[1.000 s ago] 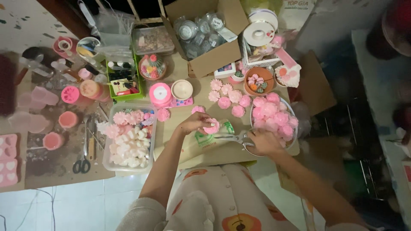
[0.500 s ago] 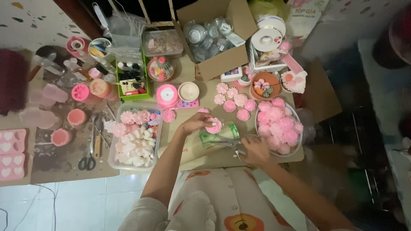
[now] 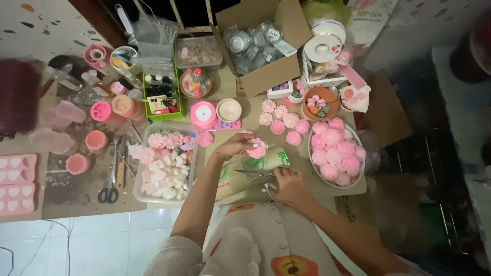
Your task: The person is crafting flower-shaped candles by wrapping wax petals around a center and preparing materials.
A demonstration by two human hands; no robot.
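Head view. Left hand (image 3: 236, 146) is closed around a small pink flower-shaped soap piece (image 3: 257, 148), held just above the brown cardboard-covered counter (image 3: 76, 191). Right hand (image 3: 288, 185) is wrapped on the handles of a pair of metal scissors (image 3: 254, 175), blades pointing left over a beige printed paper bag (image 3: 245, 171). Loose pink flower pieces (image 3: 285, 124) lie just beyond the held piece. A round clear bowl of pink flowers (image 3: 335, 152) stands to the right. A clear rectangular plastic tray of pink and white pieces (image 3: 164, 162) sits left of the left hand. Black-handled scissors (image 3: 109, 193) lie further left.
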